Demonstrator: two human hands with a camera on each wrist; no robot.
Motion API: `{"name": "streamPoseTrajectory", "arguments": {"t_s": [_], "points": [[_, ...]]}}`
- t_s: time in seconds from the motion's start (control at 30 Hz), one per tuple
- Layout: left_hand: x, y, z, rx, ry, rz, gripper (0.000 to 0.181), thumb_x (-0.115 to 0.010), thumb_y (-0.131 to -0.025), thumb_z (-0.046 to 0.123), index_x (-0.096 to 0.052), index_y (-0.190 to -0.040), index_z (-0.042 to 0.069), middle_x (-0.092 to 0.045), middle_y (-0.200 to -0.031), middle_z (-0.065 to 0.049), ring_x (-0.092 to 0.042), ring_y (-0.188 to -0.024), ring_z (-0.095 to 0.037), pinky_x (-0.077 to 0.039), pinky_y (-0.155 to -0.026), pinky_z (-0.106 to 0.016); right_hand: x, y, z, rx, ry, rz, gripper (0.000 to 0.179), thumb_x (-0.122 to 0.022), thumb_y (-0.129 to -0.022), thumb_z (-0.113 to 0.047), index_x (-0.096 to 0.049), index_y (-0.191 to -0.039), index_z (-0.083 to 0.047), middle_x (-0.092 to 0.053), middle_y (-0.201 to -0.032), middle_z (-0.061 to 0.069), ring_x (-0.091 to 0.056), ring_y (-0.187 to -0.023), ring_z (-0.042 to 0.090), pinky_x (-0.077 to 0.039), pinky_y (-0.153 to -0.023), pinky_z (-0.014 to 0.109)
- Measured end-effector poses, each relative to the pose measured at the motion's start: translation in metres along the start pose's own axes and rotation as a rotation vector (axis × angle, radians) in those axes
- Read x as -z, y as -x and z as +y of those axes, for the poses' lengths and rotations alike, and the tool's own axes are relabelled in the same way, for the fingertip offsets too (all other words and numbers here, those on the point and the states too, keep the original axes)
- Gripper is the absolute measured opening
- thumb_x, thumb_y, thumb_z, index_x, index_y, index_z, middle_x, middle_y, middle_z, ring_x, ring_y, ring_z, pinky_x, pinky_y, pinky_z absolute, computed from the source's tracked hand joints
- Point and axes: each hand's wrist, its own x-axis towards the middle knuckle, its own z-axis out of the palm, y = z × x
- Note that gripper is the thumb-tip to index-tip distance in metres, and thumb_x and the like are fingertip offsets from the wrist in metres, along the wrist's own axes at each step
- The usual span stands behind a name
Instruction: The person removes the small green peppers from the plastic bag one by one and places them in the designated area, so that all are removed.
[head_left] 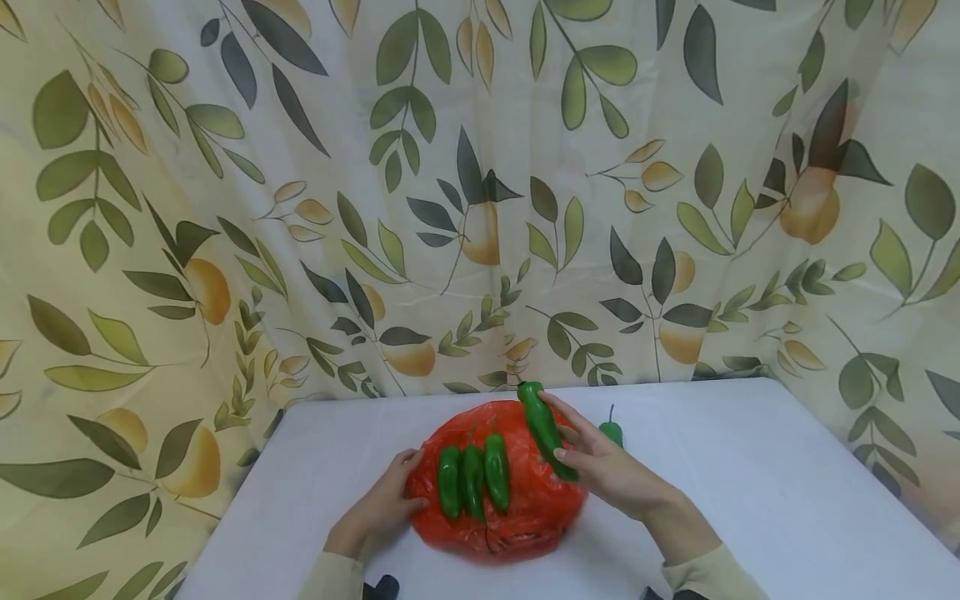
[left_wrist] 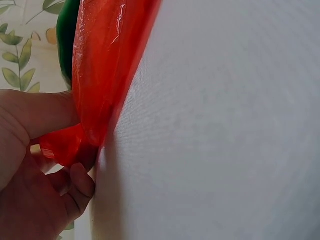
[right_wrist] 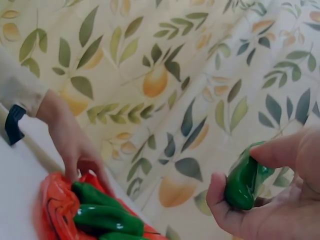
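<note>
A red plastic bag (head_left: pixel 525 525) lies spread on the white table, with three green peppers (head_left: pixel 497 473) side by side on it. My left hand (head_left: pixel 386 496) holds the bag's left edge, and in the left wrist view its thumb (left_wrist: pixel 47 112) presses on the red plastic with the fingers beneath. Above the bag's right part, my right hand (head_left: pixel 607 467) grips another green pepper (head_left: pixel 542 421), stem end up and tilted. The right wrist view shows that pepper (right_wrist: pixel 241 187) between the thumb and fingers.
Behind my right hand, one more green pepper (head_left: pixel 611 432) lies on the white table (head_left: pixel 750 467), partly hidden. A leaf-and-fruit patterned curtain (head_left: pixel 480 250) hangs along the table's back edge and at its sides.
</note>
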Motion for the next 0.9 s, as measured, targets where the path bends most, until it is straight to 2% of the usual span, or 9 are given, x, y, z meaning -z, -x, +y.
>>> {"name": "streamPoseTrajectory", "arguments": {"t_s": [0.07, 0.17, 0.3, 0.47, 0.53, 0.63, 0.73, 0.9], "points": [[-0.001, -0.001, 0.000, -0.004, -0.003, -0.005, 0.081, -0.076, -0.087, 0.009, -0.033, -0.156, -0.001, -0.032, -0.159, -0.024, -0.032, -0.148, -0.047, -0.031, -0.119, -0.065, 0.000, 0.003, -0.004, 0.011, 0.018, 0.030, 0.073, -0.049, -0.106, -0.016, -0.009, -0.163, -0.037, -0.006, -0.167, 0.024, -0.024, -0.150, 0.050, -0.046, -0.113, 0.049], [-0.001, 0.000, 0.001, -0.004, -0.008, -0.006, 0.081, -0.076, -0.087, 0.009, -0.033, -0.156, -0.001, -0.032, -0.159, -0.025, -0.032, -0.148, -0.048, -0.031, -0.119, -0.066, 0.003, 0.008, -0.010, 0.015, 0.078, 0.104, 0.074, -0.054, -0.104, -0.016, -0.013, -0.163, -0.034, -0.015, -0.163, 0.028, -0.045, -0.137, 0.043, -0.054, -0.102, 0.041], [0.000, 0.001, 0.001, 0.012, -0.006, 0.003, 0.082, -0.076, -0.087, 0.008, -0.033, -0.156, 0.001, -0.032, -0.159, -0.024, -0.032, -0.148, -0.048, -0.031, -0.118, -0.067, 0.009, 0.013, -0.015, 0.004, 0.120, 0.217, 0.074, -0.059, -0.102, -0.017, -0.019, -0.162, -0.034, -0.025, -0.157, 0.028, -0.060, -0.118, 0.032, -0.057, -0.095, 0.039], [0.001, 0.001, -0.001, -0.003, -0.009, -0.003, 0.082, -0.076, -0.087, 0.008, -0.033, -0.156, 0.000, -0.032, -0.159, -0.025, -0.032, -0.148, -0.048, -0.030, -0.119, -0.066, 0.020, 0.022, -0.016, -0.003, 0.210, 0.337, 0.073, -0.061, -0.100, -0.021, -0.021, -0.161, -0.033, -0.032, -0.155, 0.028, -0.051, -0.131, 0.050, -0.053, -0.101, 0.060], [0.003, 0.001, -0.001, -0.013, -0.013, -0.001, 0.081, -0.076, -0.087, 0.008, -0.034, -0.155, -0.001, -0.032, -0.158, -0.025, -0.032, -0.148, -0.048, -0.030, -0.119, -0.066, 0.024, 0.026, -0.015, 0.012, 0.265, 0.362, 0.073, -0.061, -0.100, -0.021, -0.022, -0.161, -0.030, -0.037, -0.151, 0.029, -0.049, -0.132, 0.052, -0.052, -0.101, 0.063], [0.005, 0.002, 0.001, -0.007, -0.012, 0.005, 0.082, -0.076, -0.086, 0.008, -0.034, -0.156, -0.001, -0.032, -0.158, -0.025, -0.032, -0.147, -0.048, -0.030, -0.118, -0.067, 0.029, 0.029, -0.013, 0.049, 0.335, 0.389, 0.071, -0.061, -0.101, -0.020, -0.023, -0.161, -0.025, -0.045, -0.142, 0.029, -0.054, -0.123, 0.046, -0.057, -0.094, 0.051], [0.004, 0.001, -0.001, -0.003, 0.004, 0.002, 0.082, -0.076, -0.086, 0.007, -0.033, -0.156, 0.000, -0.031, -0.159, -0.025, -0.031, -0.148, -0.049, -0.029, -0.118, -0.067, 0.033, 0.031, -0.010, 0.075, 0.381, 0.426, 0.068, -0.059, -0.102, -0.019, -0.024, -0.161, -0.021, -0.048, -0.136, 0.028, -0.055, -0.119, 0.038, -0.057, -0.088, 0.037], [0.002, 0.000, -0.004, -0.023, 0.003, -0.004, 0.082, -0.076, -0.088, 0.010, -0.032, -0.156, -0.001, -0.032, -0.159, -0.024, -0.032, -0.148, -0.048, -0.029, -0.119, -0.066, 0.036, 0.031, -0.005, 0.071, 0.449, 0.488, 0.064, -0.056, -0.104, -0.019, -0.026, -0.160, -0.019, -0.046, -0.140, 0.030, -0.054, -0.124, 0.046, -0.061, -0.087, 0.040]]}}
